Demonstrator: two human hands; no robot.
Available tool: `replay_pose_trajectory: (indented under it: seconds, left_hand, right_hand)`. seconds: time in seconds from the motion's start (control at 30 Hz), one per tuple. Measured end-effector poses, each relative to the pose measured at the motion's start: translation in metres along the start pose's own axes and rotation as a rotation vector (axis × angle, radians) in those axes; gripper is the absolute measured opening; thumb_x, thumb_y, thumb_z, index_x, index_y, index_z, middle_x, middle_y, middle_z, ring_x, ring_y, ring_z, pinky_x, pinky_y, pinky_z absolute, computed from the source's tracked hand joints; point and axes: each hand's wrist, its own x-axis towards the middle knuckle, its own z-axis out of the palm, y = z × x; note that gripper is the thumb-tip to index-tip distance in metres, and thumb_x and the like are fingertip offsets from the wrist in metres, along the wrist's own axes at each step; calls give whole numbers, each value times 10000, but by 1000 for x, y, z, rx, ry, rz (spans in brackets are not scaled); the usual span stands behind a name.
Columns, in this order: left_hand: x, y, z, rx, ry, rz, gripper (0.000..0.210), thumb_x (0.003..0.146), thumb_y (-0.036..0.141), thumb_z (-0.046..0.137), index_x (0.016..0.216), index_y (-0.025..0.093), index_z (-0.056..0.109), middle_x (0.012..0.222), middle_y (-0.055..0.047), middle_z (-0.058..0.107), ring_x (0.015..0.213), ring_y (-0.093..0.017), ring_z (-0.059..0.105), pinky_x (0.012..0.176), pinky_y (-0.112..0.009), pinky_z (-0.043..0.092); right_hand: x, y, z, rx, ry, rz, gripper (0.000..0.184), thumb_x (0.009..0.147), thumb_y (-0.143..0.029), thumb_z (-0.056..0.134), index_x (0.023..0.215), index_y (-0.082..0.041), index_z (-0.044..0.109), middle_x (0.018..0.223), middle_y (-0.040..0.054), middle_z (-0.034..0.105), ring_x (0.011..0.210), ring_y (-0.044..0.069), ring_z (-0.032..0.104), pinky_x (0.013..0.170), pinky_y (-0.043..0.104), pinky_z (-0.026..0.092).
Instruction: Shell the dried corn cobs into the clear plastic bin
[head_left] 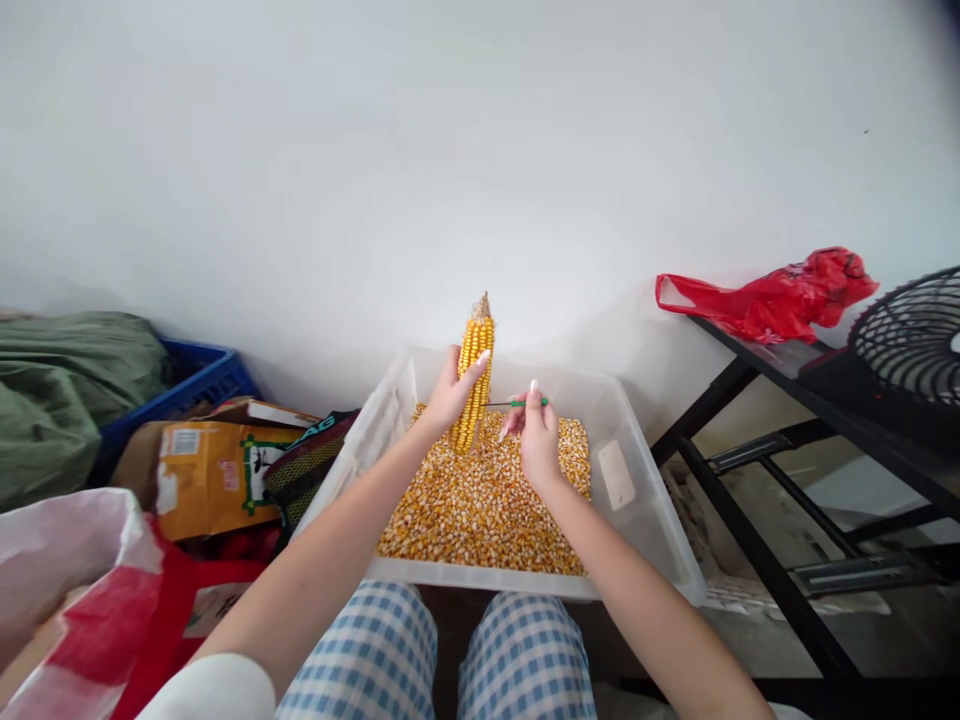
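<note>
An ear of dried yellow corn (474, 375) stands nearly upright in my left hand (450, 388), the thumb pressed across its kernels and the dry tip pointing up. My right hand (536, 430) pinches the green handle of a screwdriver (517, 403); its thin metal shaft points left and reaches the side of the ear. Whether the tip is in between the kernels cannot be made out. Both hands are over a translucent plastic bin (634, 480) that holds a wide layer of loose corn kernels (480, 510).
On the right, a black metal stand (750, 500) carries a red plastic bag (787, 300) and a black fan (911, 340). Left of the bin are an orange package (199, 470), a blue crate (210, 375), green cloth (75, 390) and a red-and-white bag (105, 610). A white wall (480, 150) rises behind.
</note>
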Motion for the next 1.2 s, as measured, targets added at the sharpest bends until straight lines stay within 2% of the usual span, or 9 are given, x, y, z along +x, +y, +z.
replay_pose_trajectory:
  seconds: [0.13,0.37,0.47,0.53,0.63,0.7,0.87,1.07,1.2]
  left_hand:
    - [-1,-2,1,32,6,43,344,723,468,538,908,211,403,671,9,492,531,-117,519,502,-242,428]
    - [-3,-3,3,168,53,133,298,715,445,556,841,203,435,711,1,471,642,-136,502,581,-242,406]
    - [-6,-3,3,249,62,182,290,683,420,597,811,199,460,681,9,455,637,-139,475,595,-239,380]
    - [-8,-3,5,299,12,183,309,648,400,631,824,198,478,650,15,466,615,-145,464,580,-239,360]
    - [-10,-7,6,387,-131,167,350,624,378,648,877,197,488,623,21,502,578,-151,463,554,-240,334]
    - [-10,-9,7,433,-164,176,342,646,380,628,894,194,483,639,17,522,585,-153,472,560,-241,330]
    - [-10,-10,7,475,-125,214,306,703,398,569,906,191,472,687,9,521,618,-149,471,584,-243,330]
    - [-7,-9,5,427,-55,200,339,683,414,588,910,188,477,695,12,499,628,-142,462,594,-239,348]
    - [-1,-12,-1,349,21,196,306,728,440,531,894,191,469,749,-5,490,692,-140,489,626,-235,394]
  right_hand:
    - [1,2,-1,-9,26,10,384,807,-541,332,737,-185,459,441,-68,446,383,69,461,423,189,351]
    - [-2,0,-5,-222,-6,-167,357,814,-508,358,711,-185,468,443,-66,379,375,67,377,380,187,301]
    - [3,3,-9,-280,-23,-176,352,818,-506,350,696,-194,460,449,-62,376,378,75,362,379,198,291]
    - [8,7,-13,-306,-22,-159,361,813,-519,345,681,-201,455,443,-58,383,378,84,364,380,207,293]
    - [17,13,-19,-333,-40,-133,376,787,-549,368,651,-209,453,426,-53,400,383,99,385,388,221,310]
    - [22,17,-22,-331,-51,-109,384,770,-568,380,643,-213,452,408,-59,393,369,101,381,383,225,311]
    - [31,24,-24,-273,-28,-10,411,764,-598,353,648,-215,446,360,-78,349,303,99,332,340,228,285]
    - [27,26,-21,-316,-65,-46,414,733,-606,403,619,-217,486,382,-58,413,363,121,419,388,241,361]
    - [21,20,-15,-216,-99,38,425,762,-604,356,629,-214,457,340,-79,341,280,97,332,311,227,292]
